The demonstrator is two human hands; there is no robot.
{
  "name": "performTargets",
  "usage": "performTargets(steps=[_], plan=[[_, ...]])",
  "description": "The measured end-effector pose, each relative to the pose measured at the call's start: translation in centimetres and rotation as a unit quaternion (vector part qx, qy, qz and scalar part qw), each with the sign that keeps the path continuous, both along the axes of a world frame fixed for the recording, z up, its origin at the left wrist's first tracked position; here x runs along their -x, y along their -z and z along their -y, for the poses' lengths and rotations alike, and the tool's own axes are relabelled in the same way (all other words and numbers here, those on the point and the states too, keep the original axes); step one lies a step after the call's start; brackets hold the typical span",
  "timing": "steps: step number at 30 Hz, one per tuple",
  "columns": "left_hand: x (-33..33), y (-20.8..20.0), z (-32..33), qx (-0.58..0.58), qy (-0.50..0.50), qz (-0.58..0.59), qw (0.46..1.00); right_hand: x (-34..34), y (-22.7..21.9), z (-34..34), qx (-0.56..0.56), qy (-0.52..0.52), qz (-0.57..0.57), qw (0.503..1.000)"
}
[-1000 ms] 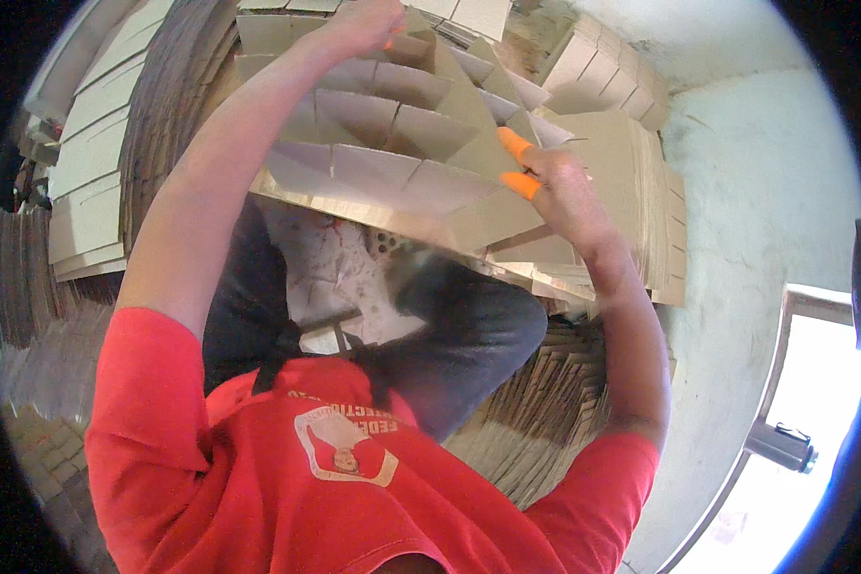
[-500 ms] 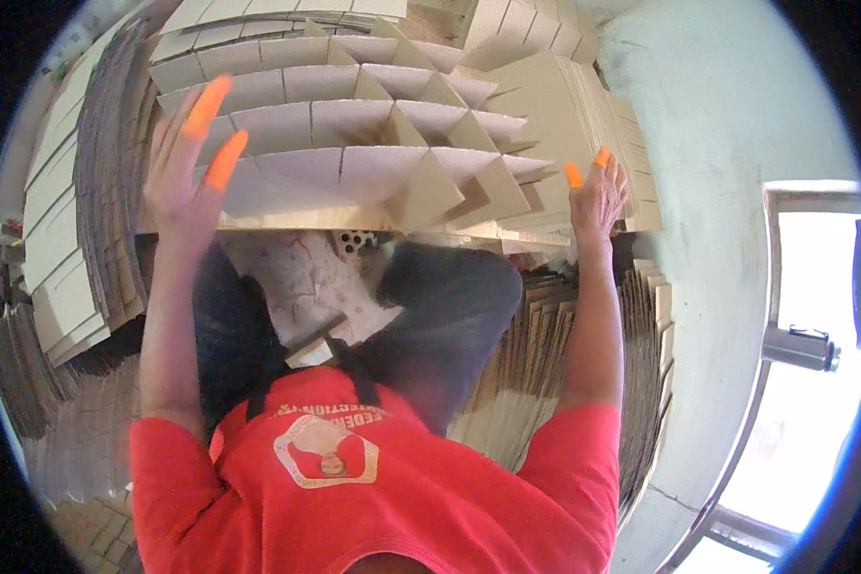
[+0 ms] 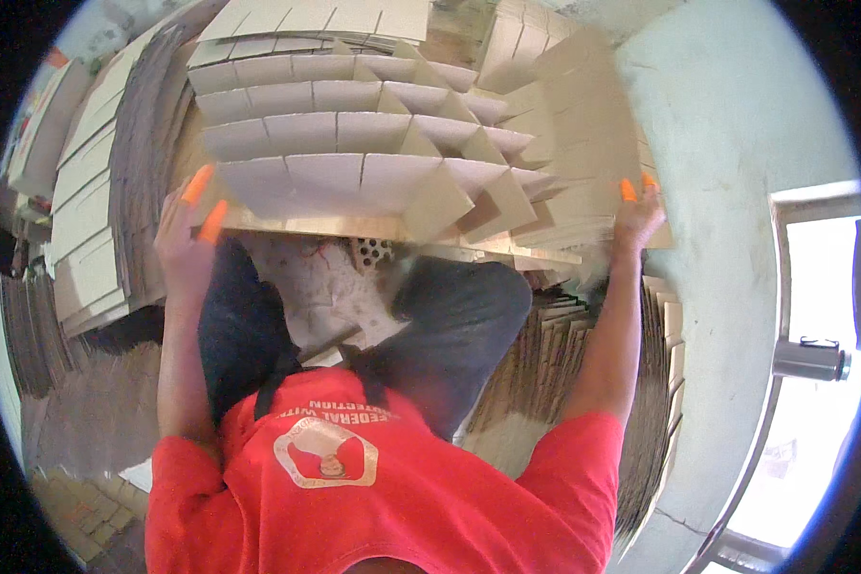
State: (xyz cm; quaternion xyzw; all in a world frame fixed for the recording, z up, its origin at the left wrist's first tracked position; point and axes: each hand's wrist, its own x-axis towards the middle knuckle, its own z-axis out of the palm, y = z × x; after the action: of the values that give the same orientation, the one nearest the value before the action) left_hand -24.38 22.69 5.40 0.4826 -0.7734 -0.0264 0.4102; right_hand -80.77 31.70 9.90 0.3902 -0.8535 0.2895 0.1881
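A cardboard divider grid [image 3: 320, 182] of slotted strips stands on the wooden board ahead of me, its crossing strips gathered toward the right. My left hand [image 3: 184, 234] is beside the grid's near left corner, thumb and forefinger apart, with nothing in it. Orange covers sit on the tips of both these fingers. On the right, my right hand [image 3: 641, 218], also with orange fingertip covers, pinches the near right edge of a cardboard sheet [image 3: 588, 124]. This sheet is blurred and tilts up over the right-hand pile.
Slotted cardboard strips [image 3: 91, 230] are piled at the left, with more [image 3: 325, 19] behind the grid. Further bundles [image 3: 536, 359] stand below the board by my right knee. A pale wall [image 3: 717, 239] and a bright window [image 3: 813, 287] are on the right.
My left hand has come down and nearer, beside the grid's corner. My right hand has shifted right and slightly nearer, and a cardboard sheet has risen from the right-hand pile with it.
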Motion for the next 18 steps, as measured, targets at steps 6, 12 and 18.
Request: performTargets(steps=[6, 12, 18], plan=[[3.1, -0.6, -0.2, 0.009, 0.057, 0.005, 0.998, -10.0, -10.4, 0.6, 0.150, -0.237, 0.014, 0.960], [7.3, 0.8, 1.5, 0.024, 0.133, 0.015, 0.991, -17.0, -11.4, 3.3, 0.117, -0.374, 0.019, 0.920], [8.3, -0.1, 3.1, 0.102, 0.094, 0.045, 0.989, -20.5, -10.1, 5.4, 0.070, -0.387, 0.038, 0.918]])
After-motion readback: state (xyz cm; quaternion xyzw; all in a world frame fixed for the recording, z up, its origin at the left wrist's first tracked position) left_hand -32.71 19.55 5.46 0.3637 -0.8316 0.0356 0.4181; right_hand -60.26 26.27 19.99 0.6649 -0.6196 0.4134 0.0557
